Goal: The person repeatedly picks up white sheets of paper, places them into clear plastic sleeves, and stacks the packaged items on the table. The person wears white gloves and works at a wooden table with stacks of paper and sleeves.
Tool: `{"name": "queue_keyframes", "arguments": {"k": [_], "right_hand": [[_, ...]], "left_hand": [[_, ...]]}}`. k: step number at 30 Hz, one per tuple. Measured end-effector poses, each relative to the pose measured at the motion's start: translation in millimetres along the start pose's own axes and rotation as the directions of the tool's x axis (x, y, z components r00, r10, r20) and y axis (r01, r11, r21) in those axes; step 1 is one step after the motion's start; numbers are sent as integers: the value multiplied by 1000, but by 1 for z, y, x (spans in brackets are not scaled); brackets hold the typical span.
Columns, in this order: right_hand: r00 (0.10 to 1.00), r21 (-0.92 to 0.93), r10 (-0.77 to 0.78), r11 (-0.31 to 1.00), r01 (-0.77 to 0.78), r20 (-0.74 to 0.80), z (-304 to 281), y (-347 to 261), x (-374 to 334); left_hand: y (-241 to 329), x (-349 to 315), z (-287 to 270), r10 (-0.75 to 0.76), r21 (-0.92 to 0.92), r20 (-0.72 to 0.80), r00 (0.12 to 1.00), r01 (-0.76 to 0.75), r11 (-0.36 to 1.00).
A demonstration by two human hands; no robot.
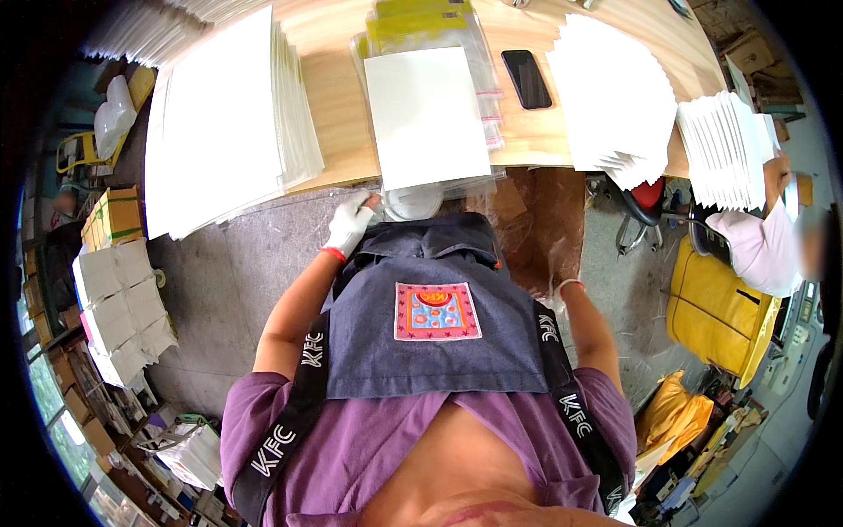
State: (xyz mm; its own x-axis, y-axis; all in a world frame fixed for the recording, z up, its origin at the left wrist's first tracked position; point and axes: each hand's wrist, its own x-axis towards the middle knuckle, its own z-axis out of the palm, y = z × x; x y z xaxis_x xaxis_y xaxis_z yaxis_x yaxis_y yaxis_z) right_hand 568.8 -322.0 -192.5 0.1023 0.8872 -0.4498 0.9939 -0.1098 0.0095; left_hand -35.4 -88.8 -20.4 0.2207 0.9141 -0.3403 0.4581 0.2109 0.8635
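My left hand (350,224), in a white glove with a red cuff and bare fingertips, is at the table's front edge. Its fingers are curled closed; whatever they may hold is hidden. Beside it, a whitish rounded thing (413,204) shows below the edge. A white sheet (428,114) lies ahead on a pile of clear plastic bags (485,83) with yellow-green tops. My right hand (555,296) hangs low by an open brown cardboard box (549,206), within or against its near side. Clear film blurs its outline, and its fingers cannot be made out.
Large white sheets (211,123) are stacked at left on the wooden table (342,88). A phone (527,79) and fanned white stacks (610,97) sit right. Another person's sleeve (760,250) is at far right, near a yellow bundle (720,303). White-wrapped packs (127,307) stand left.
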Motion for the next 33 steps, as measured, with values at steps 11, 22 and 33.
{"name": "queue_keyframes", "arguments": {"k": [11,22,33], "right_hand": [[689,-51,-518,816,576,-506,-319,-298,65],[985,987,158,133,-86,64,-287,-307,95],[755,972,-653,-141,-186,50,-352,-364,82]], "left_hand": [[39,-1,-1,723,631,22,690,-571,525],[18,-6,18,-267,-731,-332,905,-68,679],[202,-128,-103,223,122,-518,826,-187,975]]}}
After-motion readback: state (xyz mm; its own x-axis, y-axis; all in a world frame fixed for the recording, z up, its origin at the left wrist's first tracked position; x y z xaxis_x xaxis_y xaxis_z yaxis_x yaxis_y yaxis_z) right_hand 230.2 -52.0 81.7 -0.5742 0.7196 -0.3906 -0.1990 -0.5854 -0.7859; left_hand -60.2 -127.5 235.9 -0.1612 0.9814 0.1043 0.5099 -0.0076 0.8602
